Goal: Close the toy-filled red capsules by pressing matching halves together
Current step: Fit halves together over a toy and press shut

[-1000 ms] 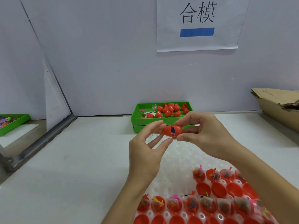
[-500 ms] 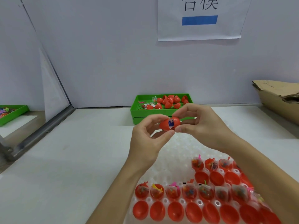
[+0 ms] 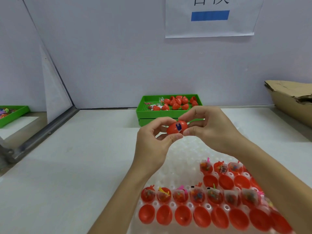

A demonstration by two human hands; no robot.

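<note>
One capsule (image 3: 177,127) is pinched between left hand (image 3: 152,146) and right hand (image 3: 211,130), seam not fully shut. Many filled halves (image 3: 197,196) are left in the tray (image 3: 182,159); closed ones sit in the green bin (image 3: 148,114).

The paper sign (image 3: 209,22) on the wall carries large black characters, cut off at the frame's top edge and unreadable, above a solid blue bar (image 3: 210,15).

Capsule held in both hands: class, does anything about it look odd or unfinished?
Yes. The capsule is not fully shut: something blue and white shows in a gap at its seam, between the left hand and right hand.
</note>
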